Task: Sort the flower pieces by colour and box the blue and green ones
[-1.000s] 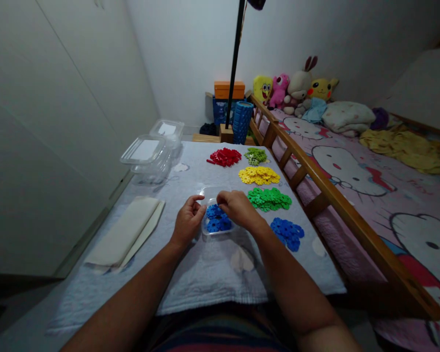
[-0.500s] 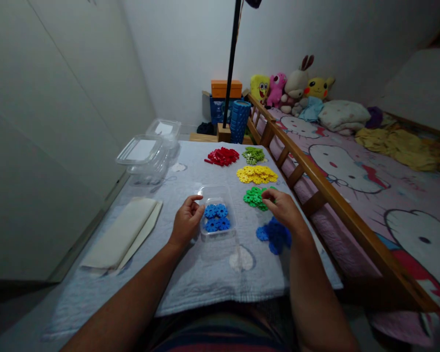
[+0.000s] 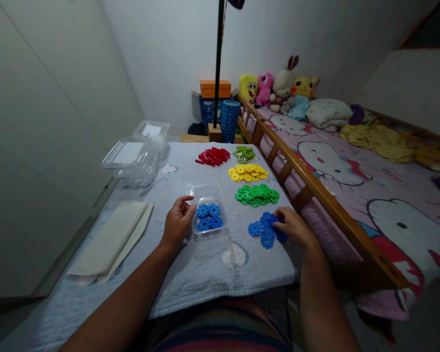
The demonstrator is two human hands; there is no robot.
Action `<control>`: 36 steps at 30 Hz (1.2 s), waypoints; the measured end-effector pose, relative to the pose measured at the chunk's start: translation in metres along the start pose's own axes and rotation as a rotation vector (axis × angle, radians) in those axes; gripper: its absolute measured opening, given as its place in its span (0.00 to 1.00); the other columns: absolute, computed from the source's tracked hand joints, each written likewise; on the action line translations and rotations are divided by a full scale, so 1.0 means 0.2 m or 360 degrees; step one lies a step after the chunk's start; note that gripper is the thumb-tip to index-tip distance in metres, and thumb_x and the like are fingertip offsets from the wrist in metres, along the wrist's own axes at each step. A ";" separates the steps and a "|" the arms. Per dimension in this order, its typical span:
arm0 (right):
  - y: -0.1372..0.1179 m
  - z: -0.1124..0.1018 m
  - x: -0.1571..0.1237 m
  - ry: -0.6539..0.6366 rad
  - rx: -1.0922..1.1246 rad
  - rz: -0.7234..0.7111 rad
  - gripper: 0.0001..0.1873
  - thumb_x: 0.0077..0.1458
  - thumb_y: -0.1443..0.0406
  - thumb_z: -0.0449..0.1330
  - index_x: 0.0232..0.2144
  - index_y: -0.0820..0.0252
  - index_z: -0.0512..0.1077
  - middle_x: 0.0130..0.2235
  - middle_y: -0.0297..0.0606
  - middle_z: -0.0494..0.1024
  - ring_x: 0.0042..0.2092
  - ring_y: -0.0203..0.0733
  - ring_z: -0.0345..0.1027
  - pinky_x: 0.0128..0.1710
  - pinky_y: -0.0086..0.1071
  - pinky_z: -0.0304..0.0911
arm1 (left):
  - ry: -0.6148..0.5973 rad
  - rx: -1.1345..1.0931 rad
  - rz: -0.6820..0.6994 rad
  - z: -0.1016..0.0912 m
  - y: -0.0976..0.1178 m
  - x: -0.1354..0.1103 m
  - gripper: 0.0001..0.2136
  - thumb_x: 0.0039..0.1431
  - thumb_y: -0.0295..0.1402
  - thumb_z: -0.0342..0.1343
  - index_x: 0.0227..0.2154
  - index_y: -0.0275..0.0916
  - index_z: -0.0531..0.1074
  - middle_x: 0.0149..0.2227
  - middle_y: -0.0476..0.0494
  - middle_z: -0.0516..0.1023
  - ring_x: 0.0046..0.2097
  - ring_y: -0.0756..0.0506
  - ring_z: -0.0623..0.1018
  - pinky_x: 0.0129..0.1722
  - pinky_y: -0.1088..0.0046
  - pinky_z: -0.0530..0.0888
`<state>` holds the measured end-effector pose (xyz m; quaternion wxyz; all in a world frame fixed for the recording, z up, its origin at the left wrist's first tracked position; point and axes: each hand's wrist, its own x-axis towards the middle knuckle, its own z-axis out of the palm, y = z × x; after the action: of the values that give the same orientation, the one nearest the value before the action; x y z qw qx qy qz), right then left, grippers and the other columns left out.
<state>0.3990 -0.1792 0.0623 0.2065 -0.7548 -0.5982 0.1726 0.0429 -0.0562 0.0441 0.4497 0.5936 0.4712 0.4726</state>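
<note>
Left hand (image 3: 178, 219): thumb and forefinger apart, at the left rim of the clear container (image 3: 224, 212); looks like steadying contact, firm grip not evident. Container is probably thin, light plastic, a bit slick, flexing if squeezed; best held by the rim or a side wall. Inside, blue discs (image 3: 207, 218) sit in two rows; how many layers, hard to say. Right of it, on the surface (image 3: 212, 269), the loose blue pile (image 3: 266, 229), discs overlapping. Discs likely light, stiffish plastic, smooth, not fragile; notched edges and centre holes give purchase, so pinch one by its edge. Right hand (image 3: 291, 226): fingertips curled down at the pile's right side; can't make out whether a disc is pinched. That hand covers part of the pile; its fingertips are blurry.
</note>
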 end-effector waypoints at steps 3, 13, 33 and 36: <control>-0.04 -0.06 0.00 -0.0079 0.0162 0.0039 0.03 0.49 0.64 0.59 0.28 0.57 0.71 0.30 0.35 0.75 0.34 0.42 0.69 0.36 0.33 0.63 | -0.0007 -0.0001 0.0008 0.00 -0.01 0.00 0.17 0.57 0.41 0.58 0.46 0.39 0.71 0.25 0.56 0.64 0.26 0.51 0.66 0.26 0.77 0.63; -0.70 0.04 0.17 -0.0155 0.0489 -0.0490 0.04 0.56 0.68 0.59 0.35 0.59 0.74 0.33 0.33 0.77 0.35 0.38 0.68 0.38 0.31 0.60 | -0.0015 -0.0017 -0.0020 0.01 0.02 0.00 0.17 0.56 0.41 0.58 0.46 0.39 0.71 0.24 0.57 0.64 0.26 0.51 0.66 0.26 0.77 0.63; -0.47 0.09 0.23 0.0348 0.0003 -0.0329 0.10 0.57 0.68 0.58 0.40 0.58 0.77 0.44 0.43 0.77 0.49 0.48 0.67 0.53 0.41 0.59 | -0.0026 -0.0040 -0.0033 0.01 -0.01 0.00 0.16 0.57 0.40 0.58 0.45 0.39 0.71 0.24 0.57 0.63 0.26 0.51 0.66 0.27 0.76 0.63; -0.29 0.00 0.15 0.0236 -0.0060 -0.0157 0.10 0.56 0.67 0.58 0.38 0.59 0.78 0.41 0.42 0.78 0.47 0.47 0.69 0.51 0.39 0.60 | -0.0024 -0.0035 -0.0029 0.01 0.00 0.00 0.16 0.56 0.41 0.58 0.45 0.39 0.72 0.24 0.57 0.63 0.26 0.51 0.66 0.27 0.76 0.63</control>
<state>0.3568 -0.1391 0.0914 0.2442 -0.7388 -0.6210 0.0945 0.0443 -0.0554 0.0432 0.4640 0.5879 0.4679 0.4692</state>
